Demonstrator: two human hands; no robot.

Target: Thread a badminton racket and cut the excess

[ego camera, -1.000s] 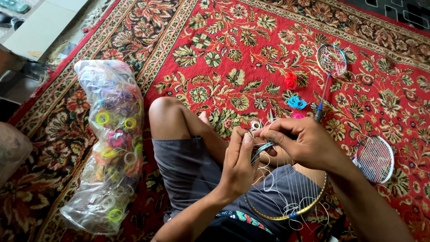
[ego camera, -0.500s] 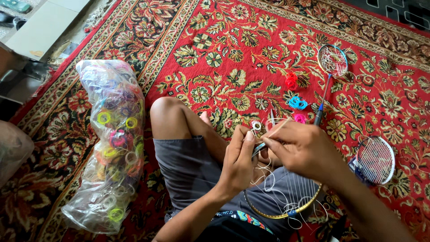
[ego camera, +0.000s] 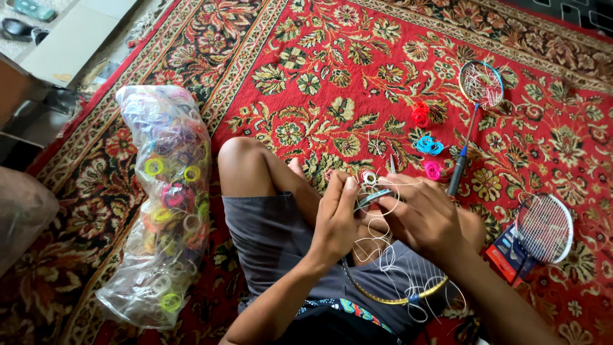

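A clear bag (ego camera: pixel 163 211) holds colourful string coils. Nearby, both hands, left (ego camera: pixel 335 220) and right (ego camera: pixel 424 217), pinch white string (ego camera: pixel 383 246) over a racket (ego camera: pixel 396 291) in the lap.

Open carpet (ego camera: pixel 332 70) ahead; plastic bag (ego camera: pixel 166 204) crowds left, rackets (ego camera: pixel 543 227) right.

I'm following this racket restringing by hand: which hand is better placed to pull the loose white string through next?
Probably the right hand: its fingers already pinch the thin white string near the yellow-rimmed racket frame on the lap. The left hand seems to steady a small tool.
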